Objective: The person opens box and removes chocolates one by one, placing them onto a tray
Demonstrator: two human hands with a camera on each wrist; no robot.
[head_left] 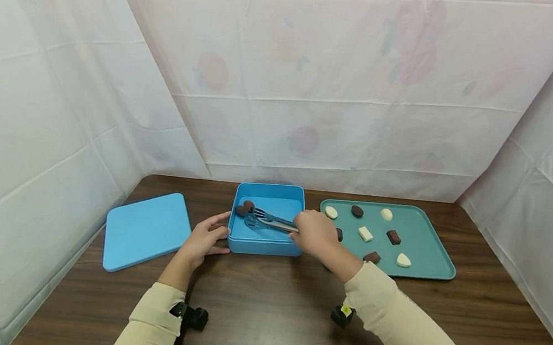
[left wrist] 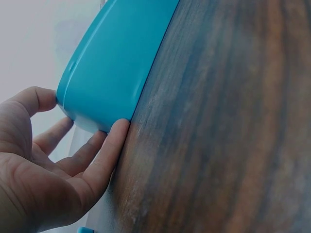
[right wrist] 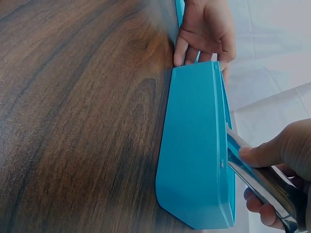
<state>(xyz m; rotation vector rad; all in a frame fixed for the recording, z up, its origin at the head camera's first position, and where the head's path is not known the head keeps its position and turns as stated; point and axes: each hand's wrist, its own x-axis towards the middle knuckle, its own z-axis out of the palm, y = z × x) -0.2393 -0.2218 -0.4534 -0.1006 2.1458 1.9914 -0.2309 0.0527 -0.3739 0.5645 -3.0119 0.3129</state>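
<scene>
My right hand [head_left: 318, 233] grips a pair of metal tongs [head_left: 279, 224], thumb on one arm and fingers curled round the other in the right wrist view. Their fork-like tips reach down into a blue box [head_left: 264, 247], spread apart beside two round brown chocolates [head_left: 249, 206] at its left side. My left hand [head_left: 205, 240] rests its spread, extended fingers against the box's outer left wall. In the left wrist view the fingertips [left wrist: 119, 127] touch the blue wall [left wrist: 109, 73] from outside, one of them low by the table.
A green tray [head_left: 430, 259] right of the box bears several white and brown chocolates [head_left: 393, 237], partly hidden by my right hand and arm. The flat blue lid [head_left: 148, 232] lies on the wooden table [head_left: 263, 310] at left. White cloth [head_left: 340, 128] hangs behind and at both sides.
</scene>
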